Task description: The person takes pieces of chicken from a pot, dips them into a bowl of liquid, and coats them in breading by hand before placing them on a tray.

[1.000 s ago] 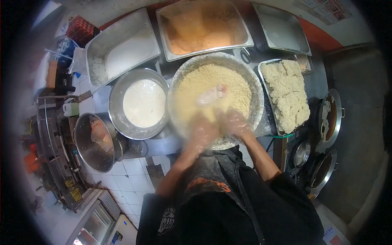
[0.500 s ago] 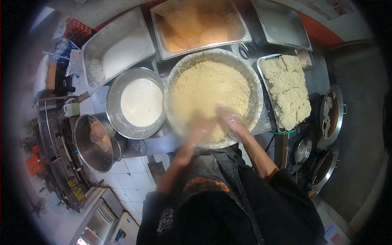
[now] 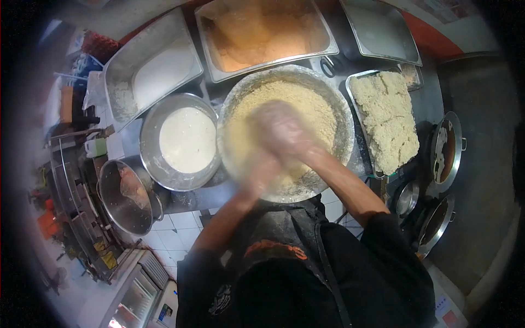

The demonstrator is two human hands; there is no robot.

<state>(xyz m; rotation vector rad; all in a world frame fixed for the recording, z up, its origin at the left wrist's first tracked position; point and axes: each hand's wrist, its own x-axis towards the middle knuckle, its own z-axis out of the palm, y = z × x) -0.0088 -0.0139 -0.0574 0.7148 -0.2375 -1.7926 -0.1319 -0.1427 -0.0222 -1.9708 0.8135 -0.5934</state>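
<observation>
A wide, flour-dusted metal bowl (image 3: 343,117) holds pale yellow crumbs (image 3: 309,101), finely clumped, directly in front of me. My right hand (image 3: 284,128) is over the middle of the crumbs, its fingers smeared by motion. Close beside and partly under it, my left hand (image 3: 263,168) is low in the bowl's near left part, also blurred. Whether either hand grips any crumbs cannot be made out. Touching the bowl's left side is a steel bowl (image 3: 150,158) of creamy white batter (image 3: 187,139). On the right, a tray (image 3: 358,117) carries a thick layer of crumb-coated pieces (image 3: 387,120).
Behind the bowls stand a pan of white powder (image 3: 164,74), a pan of orange powder (image 3: 268,44) and another steel pan (image 3: 380,30). Black-handled scissors (image 3: 328,66) lie between them. A deep pot (image 3: 128,197) is at lower left; woks (image 3: 445,150) stand at far right.
My right hand has moved up and left, from the bowl's near right side to the middle of the crumbs. My left hand stays low in the bowl, still blurred.
</observation>
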